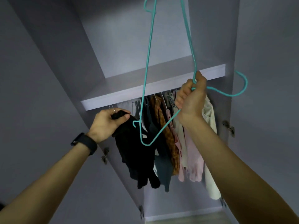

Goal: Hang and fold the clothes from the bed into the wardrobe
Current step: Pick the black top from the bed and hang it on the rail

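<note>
Teal wire hanger: top cut off by frame edge; right hand clenched round neck. Left hand grips black garment, dangling before hung clothes in lilac wardrobe. Rail hidden behind shelf. Open room beneath clothes.

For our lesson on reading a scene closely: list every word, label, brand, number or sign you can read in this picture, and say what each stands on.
None can be read.
The wristband: dark face, no digits show.
The hanging clothes: pale patches that may be tags, too blurred to read.
The teal hanger: no marking visible.
</note>
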Tool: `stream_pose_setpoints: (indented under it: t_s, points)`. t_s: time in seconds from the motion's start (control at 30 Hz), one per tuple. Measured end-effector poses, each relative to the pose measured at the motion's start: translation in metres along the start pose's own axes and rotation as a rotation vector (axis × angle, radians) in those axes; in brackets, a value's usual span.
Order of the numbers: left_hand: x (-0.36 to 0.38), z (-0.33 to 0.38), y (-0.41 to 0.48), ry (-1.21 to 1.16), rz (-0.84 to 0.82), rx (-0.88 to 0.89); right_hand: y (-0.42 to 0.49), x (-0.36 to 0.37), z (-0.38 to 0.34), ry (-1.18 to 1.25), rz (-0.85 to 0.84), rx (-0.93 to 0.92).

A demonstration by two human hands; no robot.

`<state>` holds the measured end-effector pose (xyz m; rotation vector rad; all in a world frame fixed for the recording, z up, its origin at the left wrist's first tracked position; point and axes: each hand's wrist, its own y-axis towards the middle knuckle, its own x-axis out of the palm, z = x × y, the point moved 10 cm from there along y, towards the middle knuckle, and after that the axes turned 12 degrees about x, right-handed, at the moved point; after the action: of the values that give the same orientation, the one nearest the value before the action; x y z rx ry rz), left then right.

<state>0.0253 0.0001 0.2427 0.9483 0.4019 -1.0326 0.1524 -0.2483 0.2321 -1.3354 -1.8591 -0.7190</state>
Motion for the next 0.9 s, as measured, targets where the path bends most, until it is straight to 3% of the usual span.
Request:
stream_pose_setpoints:
  t_s: [0.1,0.27,0.43,0.57,0.7,0.83,0.9]
  points:
    - [-0.024,0.011,0.007,-0.03,0.007,0.019,0.008,0.038,-0.006,0.006,-0.083,-0.017]
    - [-0.045,0.024,0.013,-0.092,0.034,0.042,0.022,0.051,-0.001,-0.028,-0.073,-0.048]
    - [-0.074,0.022,0.013,-0.203,0.145,0.008,0.035,0.026,0.077,-0.162,-0.091,0.127]
    - [-0.09,0.008,0.005,-0.272,0.215,-0.051,0.033,-0.014,0.144,-0.466,-0.111,0.254]
    - [-0.12,-0.016,-0.012,-0.098,0.325,-0.113,0.036,-0.041,0.156,-0.721,-0.112,0.253]
    - [-0.14,-0.032,-0.031,0.215,0.382,-0.16,0.042,-0.023,0.116,-1.035,-0.118,0.045]
    - [-0.145,-0.032,-0.04,0.244,0.46,-0.161,0.04,-0.005,0.099,-1.146,-0.134,-0.032]
